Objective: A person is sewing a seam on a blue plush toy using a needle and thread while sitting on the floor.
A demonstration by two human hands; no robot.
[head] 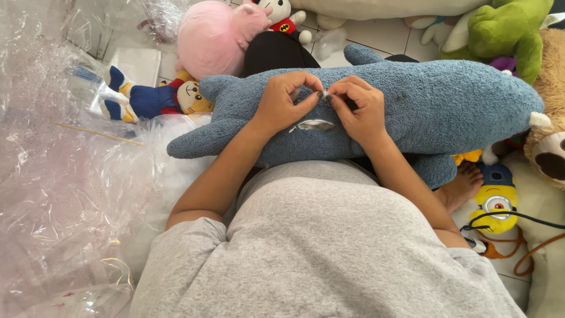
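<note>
Lying across the lap of a seated person in a heathered grey shirt [329, 247]: a large blue terry-cloth plush animal [424, 106], long-bodied, nubby-piled, with one stubby limb pointing left and a small white nub at its right end. Working at its upper back, both hands — left hand [285, 100] with thumb and forefinger pinching a fold of the blue pile, right hand [362, 109] with fingertips closing on something small and pale right beside that pinch, too tiny to identify for sure. Gaping just below the hands: a short slit [313, 125] in the fabric, pale lining or stuffing showing through, so any closing of that gap appearing — as a judgement only — barely begun, with the opening not yet drawn together. Crowding the tiled floor [382, 32] around: a round pink plush [215, 35], a white doll in a red-and-black costume [282, 20], a small yellow-faced doll in blue clothing [156, 99], a lime-green plush [506, 32], a tan bear [550, 141] with a dark snout, and a yellow goggle-eyed plush in blue overalls [497, 197]. Spreading over the left side — heaps of crinkled clear plastic wrap [53, 176], glossy and creased. Showing at the right, a bare foot [465, 182] beneath the blue toy, and a black cable [518, 217] trailing past an orange one.
</note>
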